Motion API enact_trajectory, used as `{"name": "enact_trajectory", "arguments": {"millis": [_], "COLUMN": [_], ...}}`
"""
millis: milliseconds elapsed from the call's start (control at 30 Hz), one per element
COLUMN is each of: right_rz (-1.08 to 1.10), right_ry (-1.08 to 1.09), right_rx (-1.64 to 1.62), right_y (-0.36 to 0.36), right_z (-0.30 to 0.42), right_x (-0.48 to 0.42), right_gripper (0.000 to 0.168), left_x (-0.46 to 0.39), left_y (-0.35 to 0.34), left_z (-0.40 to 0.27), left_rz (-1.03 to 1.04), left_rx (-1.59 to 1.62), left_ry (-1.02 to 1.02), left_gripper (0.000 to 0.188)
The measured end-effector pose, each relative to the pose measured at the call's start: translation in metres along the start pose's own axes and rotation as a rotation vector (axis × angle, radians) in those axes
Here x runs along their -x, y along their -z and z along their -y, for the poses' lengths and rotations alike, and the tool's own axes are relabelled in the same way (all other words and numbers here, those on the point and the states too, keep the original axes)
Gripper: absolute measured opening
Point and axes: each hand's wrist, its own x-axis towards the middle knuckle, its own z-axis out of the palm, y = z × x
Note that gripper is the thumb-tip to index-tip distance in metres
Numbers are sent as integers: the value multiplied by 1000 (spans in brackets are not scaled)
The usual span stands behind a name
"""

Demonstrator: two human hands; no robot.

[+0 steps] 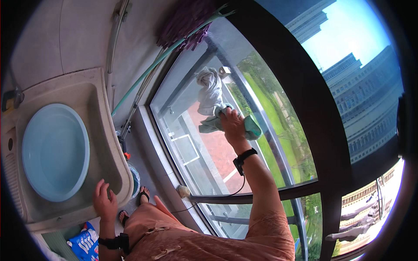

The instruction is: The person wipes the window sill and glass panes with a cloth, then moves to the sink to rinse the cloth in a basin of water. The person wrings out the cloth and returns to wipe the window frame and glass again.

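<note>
My right hand (233, 126) presses a bunched green cloth (253, 128) against the large window pane (209, 169). Parts of the cloth stick out on both sides of my fingers. Just above it in the view is a twisted white cloth (209, 91); whether it lies on this side of the glass, I cannot tell. My left hand (105, 200) is over the front rim of the stone-coloured sink (117, 153), fingers slightly curled and apart, with nothing in them. Inside the sink sits a light blue plastic basin (55, 153), close to that hand.
A mop with purple strips (186, 24) and a green pole (143, 75) leans between sink and window. A lined bin (134, 179) stands by my feet. A small stone (183, 191) rests on the sill. A blue packet (84, 243) lies below the sink. Dark frames (333, 130) divide the window.
</note>
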Motion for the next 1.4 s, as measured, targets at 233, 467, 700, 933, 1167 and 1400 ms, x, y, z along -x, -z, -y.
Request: {"name": "enact_trajectory", "arguments": {"millis": [233, 467, 700, 933, 1167, 1400], "right_rz": [-97, -274, -173, -49, 182, 196], "right_ry": [-75, -145, -35, 255, 277, 358], "right_rx": [276, 351, 310, 168, 68, 29], "right_y": [101, 119, 65, -36, -178, -190], "right_z": [-71, -86, -50, 30, 107, 130], "right_x": [-12, -63, -90, -32, 18, -55], "right_gripper": [32, 39, 27, 20, 21, 24], "left_x": [0, 4, 3, -2, -3, -4], "left_y": [3, 0, 1, 3, 2, 0], "left_z": [-2, 1, 2, -7, -11, -13], "left_rz": [12, 21, -37, -68, -25, 24], "left_rx": [26, -21, -78, -76, -126, -150], "left_ry": [-50, -24, -1, 64, 119, 205], "left_gripper": [26, 26, 26, 26, 28, 28]}}
